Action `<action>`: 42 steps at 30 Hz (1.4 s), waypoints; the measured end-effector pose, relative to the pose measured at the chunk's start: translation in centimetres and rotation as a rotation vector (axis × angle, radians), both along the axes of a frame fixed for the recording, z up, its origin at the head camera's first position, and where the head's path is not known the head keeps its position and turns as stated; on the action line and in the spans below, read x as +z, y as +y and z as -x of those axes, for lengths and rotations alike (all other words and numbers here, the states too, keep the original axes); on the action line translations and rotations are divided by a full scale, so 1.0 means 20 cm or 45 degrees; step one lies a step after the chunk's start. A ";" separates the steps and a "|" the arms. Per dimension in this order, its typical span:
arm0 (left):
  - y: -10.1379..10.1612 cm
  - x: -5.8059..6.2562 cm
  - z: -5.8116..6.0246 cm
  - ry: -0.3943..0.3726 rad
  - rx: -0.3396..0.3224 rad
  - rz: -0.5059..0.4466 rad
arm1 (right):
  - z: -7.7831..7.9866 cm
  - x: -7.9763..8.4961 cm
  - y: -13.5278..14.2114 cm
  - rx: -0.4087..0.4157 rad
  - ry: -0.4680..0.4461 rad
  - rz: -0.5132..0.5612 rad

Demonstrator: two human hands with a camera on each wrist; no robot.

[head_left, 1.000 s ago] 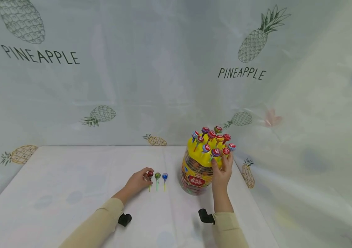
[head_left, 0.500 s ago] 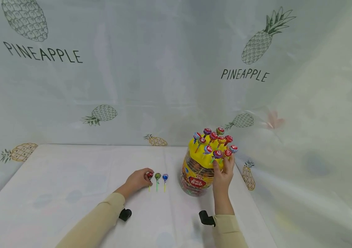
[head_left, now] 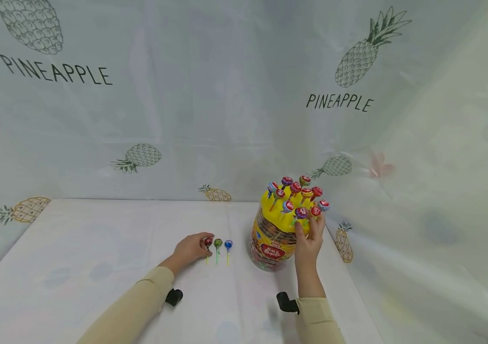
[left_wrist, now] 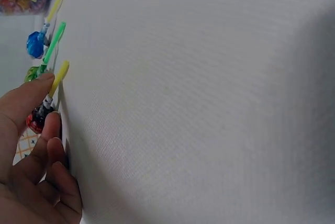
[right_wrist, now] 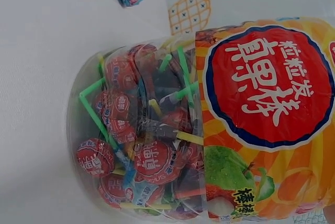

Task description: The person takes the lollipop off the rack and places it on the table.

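head cam: green lollipop (head_left: 218, 242) and blue lollipop (head_left: 228, 244) lie at 3 o'clock from the left hand (head_left: 191, 248), which pinches the red lollipop (head_left: 208, 241) at its 2 o'clock. jar (head_left: 265, 234) sits at 9 o'clock from the right hand (head_left: 309, 242); that one's on the yellow lid (head_left: 276, 217), can't tell what it grips. curtain (head_left: 227, 95) says "pineapple" twice. left wrist: thumb (left_wrist: 26, 98) partly blocks the green lollipop, red lollipop's between thumb and finger. right wrist: blue lollipop at 11 o'clock, jar label (right_wrist: 269, 85) reads 真果棒.
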State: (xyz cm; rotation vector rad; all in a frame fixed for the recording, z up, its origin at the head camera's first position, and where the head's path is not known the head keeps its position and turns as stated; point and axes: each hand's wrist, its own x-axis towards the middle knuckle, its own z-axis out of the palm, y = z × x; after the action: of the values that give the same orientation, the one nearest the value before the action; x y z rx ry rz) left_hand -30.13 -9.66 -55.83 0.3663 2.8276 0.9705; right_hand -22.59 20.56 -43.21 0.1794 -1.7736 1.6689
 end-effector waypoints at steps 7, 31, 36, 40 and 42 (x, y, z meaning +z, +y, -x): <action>-0.03 0.01 0.02 -0.001 0.038 0.040 | 0.00 0.01 -0.01 0.007 0.014 -0.030; 0.31 0.80 -0.05 0.305 -0.238 -0.472 | 0.00 0.00 0.00 -0.028 0.068 -0.115; 0.39 0.87 -0.09 0.360 -0.276 -0.600 | 0.00 0.01 0.01 -0.024 0.064 -0.112; 0.45 0.92 -0.10 0.375 -0.317 -0.591 | -0.01 0.01 0.01 -0.031 0.025 -0.102; 0.47 0.93 -0.11 0.359 -0.335 -0.572 | -0.01 0.00 0.01 -0.027 0.019 -0.095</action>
State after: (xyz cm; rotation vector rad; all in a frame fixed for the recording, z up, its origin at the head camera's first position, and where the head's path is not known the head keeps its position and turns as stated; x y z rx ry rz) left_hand -28.00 -0.28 -37.13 0.9647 2.6616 1.5923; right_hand -22.38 20.73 -43.12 0.2054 -1.8223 1.5838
